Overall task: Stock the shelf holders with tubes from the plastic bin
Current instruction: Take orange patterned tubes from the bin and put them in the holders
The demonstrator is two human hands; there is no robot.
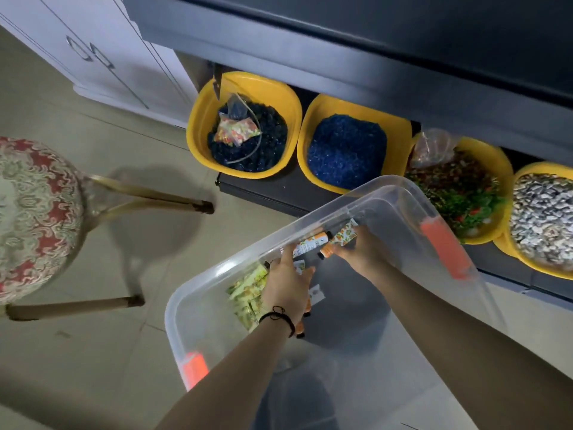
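The clear plastic bin [217, 271] sits on the pale tiled floor [139, 144], and both forearms reach down into it. This is the gathering step, as none of the tubes in view have left the bin. The left hand [288, 290] lies palm-down over a heap of green tubes [248, 294] with orange caps poking out below its wrist; I cannot tell whether it grips any or only rests on them. Further in, by the bin's far wall, the right hand [364, 251] has its fingers curled round an orange-patterned tube [342, 235].

The next move probably calls for a firm hold on the tube, then a lift clear of the rim and up to the holders — which are out of view.

Beyond the bin, yellow tubs [248, 88] of coloured gravel and stones line the bottom of a dark shelf unit [341, 57]. At left stands a patterned chair [34, 212], and a white cabinet [93, 41] is far left.
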